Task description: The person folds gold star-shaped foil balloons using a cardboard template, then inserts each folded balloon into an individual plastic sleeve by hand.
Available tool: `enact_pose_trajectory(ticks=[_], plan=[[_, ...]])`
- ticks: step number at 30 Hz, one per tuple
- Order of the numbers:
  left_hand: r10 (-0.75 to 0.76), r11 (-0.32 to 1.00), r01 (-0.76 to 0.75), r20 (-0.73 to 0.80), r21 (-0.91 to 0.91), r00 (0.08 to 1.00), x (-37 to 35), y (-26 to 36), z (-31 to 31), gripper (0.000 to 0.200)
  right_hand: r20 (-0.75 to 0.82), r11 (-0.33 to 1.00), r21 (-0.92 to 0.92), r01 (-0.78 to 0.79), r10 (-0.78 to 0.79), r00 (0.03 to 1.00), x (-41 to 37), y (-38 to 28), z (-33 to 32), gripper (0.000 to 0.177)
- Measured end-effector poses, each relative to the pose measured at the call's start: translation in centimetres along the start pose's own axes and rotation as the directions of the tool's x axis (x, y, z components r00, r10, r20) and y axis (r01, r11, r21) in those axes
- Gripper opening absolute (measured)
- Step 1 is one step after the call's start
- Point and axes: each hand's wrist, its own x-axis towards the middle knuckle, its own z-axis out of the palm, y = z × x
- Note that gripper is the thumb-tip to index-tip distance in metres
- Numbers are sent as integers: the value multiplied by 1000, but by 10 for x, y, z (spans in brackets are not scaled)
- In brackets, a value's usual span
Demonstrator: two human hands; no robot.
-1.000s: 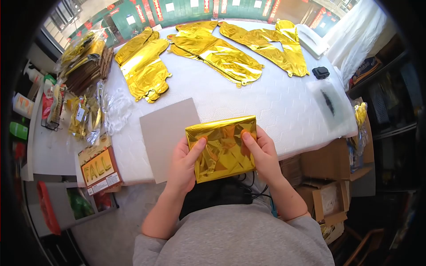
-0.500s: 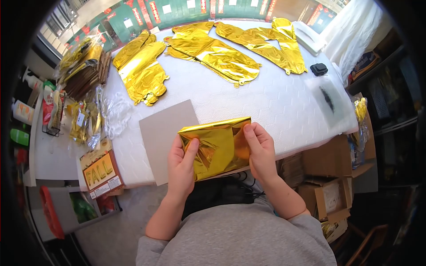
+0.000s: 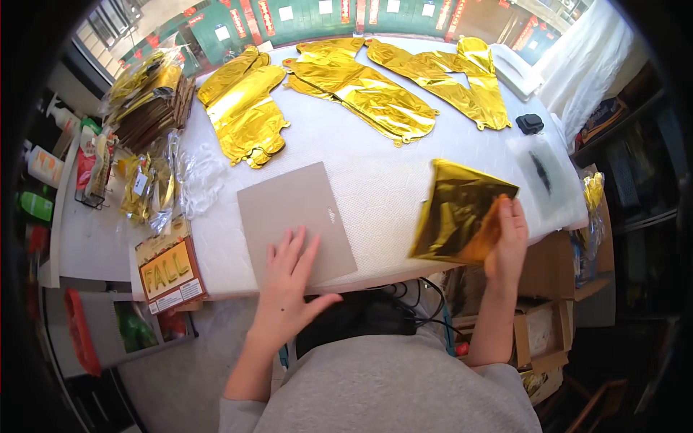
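My right hand grips a folded gold foil packet by its right edge and holds it tilted above the table's near right corner. My left hand lies flat with fingers spread on the near edge of a grey cardboard sheet, which rests on the white padded table. The hand holds nothing.
Three flat gold foil balloons lie across the far half of the table. Left are clear bags, foil packets, a "FALL" card and stacked packs. A small black object and a clear bag lie right. Cardboard boxes stand below.
My left hand let go of the gold foil packet and dropped onto the grey cardboard sheet. My right hand carried the packet away to the right and tilted it.
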Motion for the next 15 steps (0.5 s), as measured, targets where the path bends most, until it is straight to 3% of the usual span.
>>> enact_pose_trajectory(ticks=[1,5,7,8,9,10,11,13,15], plan=[[-7,980,-1,38,198,999,-7,-4,-2,70,-15,1000,15,0,1,1000,7,0,-19,19],[75,965,-94,84,245,994,-25,1,-24,67,-6,999,7,45,-45,999,16,-14,-51,29],[75,956,-95,-81,-278,994,-26,24,-47,36,-10,998,13,59,-59,998,17,-21,-57,31],[75,956,-96,-85,-277,994,-30,26,-47,36,-56,998,26,52,-50,997,17,-24,-58,32],[-83,888,-56,-280,-456,957,-35,28,-47,33,-103,998,39,45,-40,994,18,-27,-60,33],[-268,782,-62,-426,-620,864,-38,30,-46,30,-137,998,41,52,-45,989,20,-27,-64,34],[-282,650,-200,-477,-733,832,-17,34,-42,35,-133,998,43,53,-47,990,21,-29,-66,34],[-390,447,-138,-332,-884,859,11,14,-23,46,-179,996,79,38,-23,983,22,-33,-64,35],[-476,338,-25,-194,-941,858,36,-12,13,51,-143,996,78,51,-40,989,22,-33,-64,36]])
